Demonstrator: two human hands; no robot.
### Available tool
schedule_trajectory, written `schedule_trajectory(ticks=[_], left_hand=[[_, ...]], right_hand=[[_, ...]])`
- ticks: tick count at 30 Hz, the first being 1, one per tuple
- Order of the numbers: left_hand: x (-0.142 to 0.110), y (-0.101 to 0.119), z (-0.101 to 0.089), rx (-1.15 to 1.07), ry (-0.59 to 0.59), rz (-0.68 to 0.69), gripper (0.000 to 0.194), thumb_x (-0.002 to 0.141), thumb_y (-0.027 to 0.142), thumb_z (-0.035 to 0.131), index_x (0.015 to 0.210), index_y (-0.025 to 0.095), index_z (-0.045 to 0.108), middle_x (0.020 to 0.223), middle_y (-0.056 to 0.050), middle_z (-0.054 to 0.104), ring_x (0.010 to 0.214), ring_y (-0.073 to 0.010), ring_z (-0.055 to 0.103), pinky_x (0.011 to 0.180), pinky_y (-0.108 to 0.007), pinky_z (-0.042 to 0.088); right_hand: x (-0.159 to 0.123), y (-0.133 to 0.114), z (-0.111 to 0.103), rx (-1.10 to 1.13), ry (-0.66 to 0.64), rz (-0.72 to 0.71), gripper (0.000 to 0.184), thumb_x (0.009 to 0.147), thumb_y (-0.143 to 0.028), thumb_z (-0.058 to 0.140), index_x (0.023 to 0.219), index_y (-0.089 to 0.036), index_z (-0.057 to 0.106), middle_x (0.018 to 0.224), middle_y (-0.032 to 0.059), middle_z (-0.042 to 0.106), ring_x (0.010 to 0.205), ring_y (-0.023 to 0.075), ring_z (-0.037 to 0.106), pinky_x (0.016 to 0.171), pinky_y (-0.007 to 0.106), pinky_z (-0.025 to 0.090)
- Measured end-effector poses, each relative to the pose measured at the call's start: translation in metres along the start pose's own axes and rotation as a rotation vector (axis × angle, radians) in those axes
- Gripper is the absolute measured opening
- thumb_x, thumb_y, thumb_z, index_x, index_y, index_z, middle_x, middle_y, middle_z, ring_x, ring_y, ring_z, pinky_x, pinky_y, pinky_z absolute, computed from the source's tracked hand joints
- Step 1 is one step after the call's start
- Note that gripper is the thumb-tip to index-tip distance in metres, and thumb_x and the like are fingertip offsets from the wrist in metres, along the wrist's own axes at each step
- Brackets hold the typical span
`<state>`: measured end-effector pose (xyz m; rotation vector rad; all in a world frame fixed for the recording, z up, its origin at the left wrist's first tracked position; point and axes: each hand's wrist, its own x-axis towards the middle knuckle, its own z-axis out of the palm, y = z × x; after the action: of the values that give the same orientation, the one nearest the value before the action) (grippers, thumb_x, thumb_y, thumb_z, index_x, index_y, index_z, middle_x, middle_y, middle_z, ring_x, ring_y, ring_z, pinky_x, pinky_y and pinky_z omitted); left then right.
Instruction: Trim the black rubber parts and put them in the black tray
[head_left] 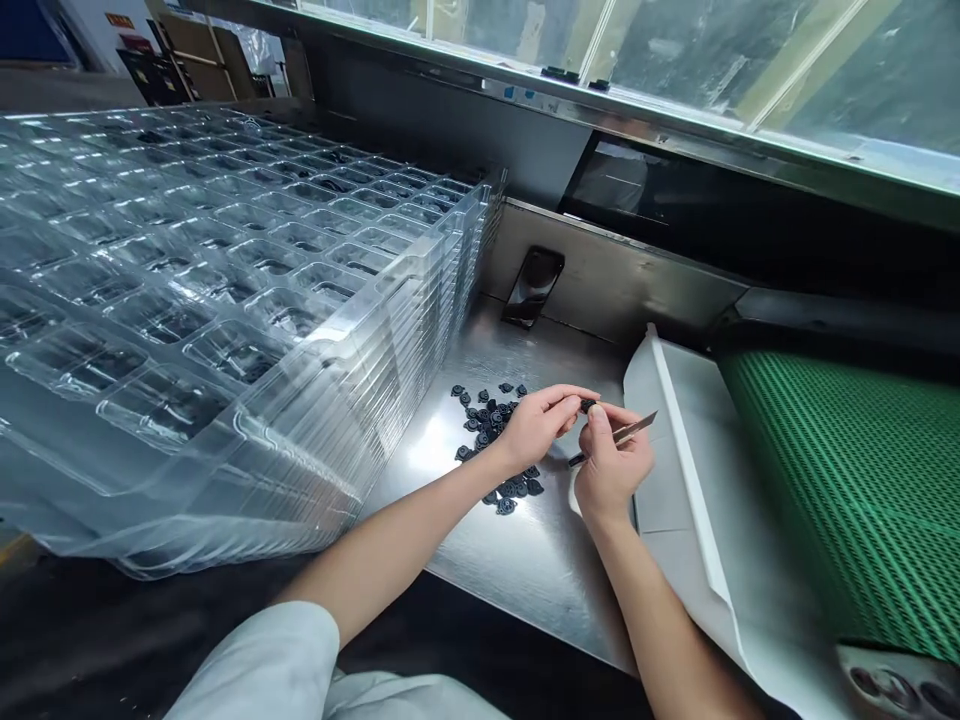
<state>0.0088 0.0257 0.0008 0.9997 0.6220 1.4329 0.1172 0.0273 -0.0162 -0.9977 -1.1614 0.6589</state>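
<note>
Left hand (541, 428) and right hand (611, 468): both grips pinched on small black part (589, 406); slim bladed tool (636, 428) in right hand, long axis eight-to-two o'clock.

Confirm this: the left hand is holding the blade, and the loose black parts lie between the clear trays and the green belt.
Wrong hand: the head view shows the blade held in the right hand, not the left hand. The loose black parts do lie between the clear trays and the green belt.
</note>
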Motion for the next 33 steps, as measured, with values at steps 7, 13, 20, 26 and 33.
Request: schedule_trajectory(ticks=[7, 13, 20, 26, 33], left_hand=[[-0.002, -0.003, -0.001, 0.014, -0.072, -0.002, 0.050, 0.090, 0.050, 0.063, 0.117, 0.010, 0.073, 0.064, 0.004, 0.044, 0.055, -0.0084, 0.032, 0.053, -0.024, 0.026], [-0.001, -0.008, -0.007, 0.077, -0.070, 0.025, 0.044, 0.091, 0.048, 0.066, 0.116, 0.012, 0.075, 0.067, 0.002, 0.049, 0.056, -0.0082, 0.035, 0.053, -0.023, 0.028], [-0.003, -0.006, -0.004, 0.030, -0.073, 0.019, 0.041, 0.090, 0.051, 0.069, 0.106, 0.014, 0.076, 0.064, 0.002, 0.051, 0.057, -0.0089, 0.035, 0.054, -0.024, 0.032], [-0.010, 0.007, 0.000, -0.013, -0.068, -0.041, 0.029, 0.096, 0.037, 0.061, 0.106, 0.013, 0.073, 0.066, 0.001, 0.048, 0.060, -0.0099, 0.042, 0.055, -0.022, 0.036], [-0.013, 0.009, -0.001, -0.074, -0.074, -0.002, 0.030, 0.091, 0.038, 0.072, 0.110, 0.015, 0.069, 0.064, 0.003, 0.049, 0.052, -0.0075, 0.036, 0.047, -0.021, 0.027]], right_hand=[[0.000, -0.002, 0.000, 0.146, -0.048, 0.080, 0.032, 0.084, -0.044, 0.078, 0.091, -0.018, 0.062, 0.061, -0.0072, 0.048, 0.049, 0.0099, 0.037, 0.046, 0.024, 0.027], [-0.001, -0.001, -0.002, 0.151, -0.096, 0.124, 0.032, 0.087, -0.046, 0.077, 0.089, -0.019, 0.060, 0.058, -0.0083, 0.046, 0.049, 0.0093, 0.035, 0.046, 0.024, 0.027], [-0.001, -0.002, 0.000, 0.219, -0.165, 0.168, 0.042, 0.087, -0.054, 0.078, 0.078, -0.021, 0.055, 0.054, -0.0104, 0.035, 0.045, 0.0079, 0.025, 0.042, 0.023, 0.020], [-0.001, -0.008, 0.001, 0.207, -0.213, 0.113, 0.039, 0.090, -0.051, 0.078, 0.080, -0.021, 0.056, 0.058, -0.0085, 0.041, 0.046, 0.0079, 0.032, 0.044, 0.023, 0.025], [-0.004, -0.005, -0.001, 0.146, -0.148, 0.121, 0.037, 0.088, -0.053, 0.078, 0.087, -0.020, 0.061, 0.059, -0.0077, 0.046, 0.048, 0.0084, 0.035, 0.045, 0.023, 0.028]])
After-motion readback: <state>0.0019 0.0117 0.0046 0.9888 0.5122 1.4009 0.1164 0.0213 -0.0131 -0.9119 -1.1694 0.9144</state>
